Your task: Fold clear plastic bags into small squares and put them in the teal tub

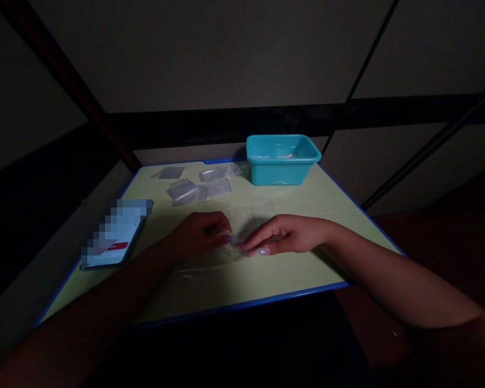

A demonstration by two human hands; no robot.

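Note:
A thin clear plastic bag (pixel 253 215) lies spread on the table in front of me, its near edge faint in the dim light. My left hand (pixel 200 234) is over its left part, fingers curled and thumb tip close to the fingertips in a pinch at the film. From the other side my right hand (pixel 289 234) rests on the bag with its fingers stretched out and the thumb apart. The fingertips of both hands almost meet. Shadow hides part of the film between them.
Several small flat clear packets (pixel 182 191) lie on the pale table (pixel 307 269) beyond my left hand. A turquoise plastic basket (pixel 281 173) with clear film inside stands at the back right. A lit phone (pixel 119 231) lies at the left. Blue trim edges the table; a panelled wall stands behind.

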